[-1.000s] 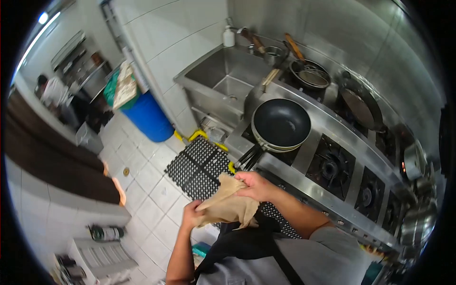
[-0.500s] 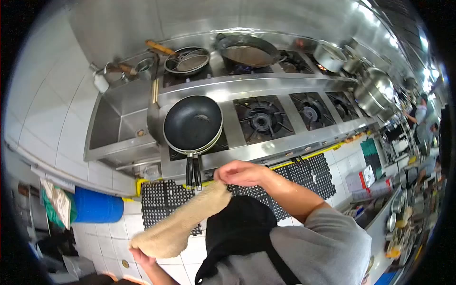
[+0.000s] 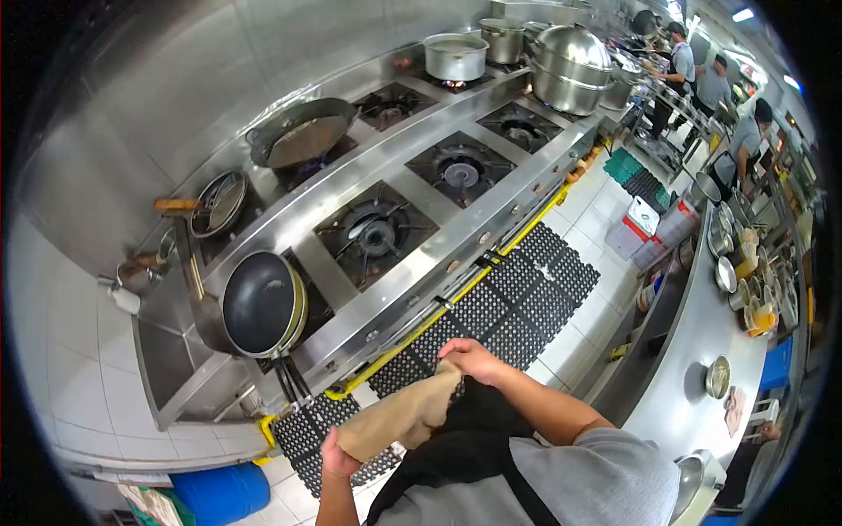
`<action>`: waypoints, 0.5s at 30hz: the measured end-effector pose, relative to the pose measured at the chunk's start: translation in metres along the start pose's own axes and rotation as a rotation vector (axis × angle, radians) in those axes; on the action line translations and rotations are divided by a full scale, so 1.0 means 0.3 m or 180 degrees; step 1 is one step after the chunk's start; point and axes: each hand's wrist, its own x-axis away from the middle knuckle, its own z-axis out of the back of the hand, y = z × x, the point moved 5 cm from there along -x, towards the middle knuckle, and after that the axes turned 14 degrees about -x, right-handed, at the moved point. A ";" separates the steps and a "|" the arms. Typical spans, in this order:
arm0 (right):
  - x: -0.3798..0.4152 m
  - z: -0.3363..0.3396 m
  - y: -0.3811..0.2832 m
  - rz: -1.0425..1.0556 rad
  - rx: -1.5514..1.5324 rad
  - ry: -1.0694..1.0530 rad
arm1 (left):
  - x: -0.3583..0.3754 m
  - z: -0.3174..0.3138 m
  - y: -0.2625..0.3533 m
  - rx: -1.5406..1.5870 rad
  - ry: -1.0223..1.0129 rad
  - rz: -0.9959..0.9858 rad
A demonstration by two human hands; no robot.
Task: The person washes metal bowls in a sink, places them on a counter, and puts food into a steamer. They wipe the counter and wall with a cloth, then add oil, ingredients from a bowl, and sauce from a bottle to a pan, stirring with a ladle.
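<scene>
A tan cloth (image 3: pixel 399 412) is stretched between my two hands in front of my black apron. My left hand (image 3: pixel 338 456) is closed on its lower left end. At the upper right end, my right hand (image 3: pixel 471 359) pinches a corner. Beyond the cloth, stacked black frying pans (image 3: pixel 261 302) sit on the near left burner, handles pointing toward me. Neither hand touches them.
A long steel stove (image 3: pixel 351 289) holds a wok (image 3: pixel 307 136), a strainer (image 3: pixel 224 206), a pot (image 3: pixel 455 60) over a lit burner and a large steamer (image 3: pixel 572 66). Black mats (image 3: pixel 517 298) cover the floor. A counter (image 3: pixel 693 351) with bowls runs along the right; several people work at the back.
My view has swung to the right, bringing the right counter and the people into fuller view. The cloth is still held at both ends, now drawn nearer my body, with my hands closer together.
</scene>
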 end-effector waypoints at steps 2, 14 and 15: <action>0.019 0.124 -0.091 0.0122 0.0357 0.0118 | -0.085 -0.023 -0.099 -0.0590 0.0338 0.0659; 0.155 0.659 -0.329 0.1020 0.3278 -0.0171 | -0.472 -0.501 -0.100 -0.4455 0.1610 0.0040; 0.154 0.655 -0.380 0.1198 0.3372 -0.0075 | -0.463 -0.562 -0.108 -0.4707 0.1153 0.0000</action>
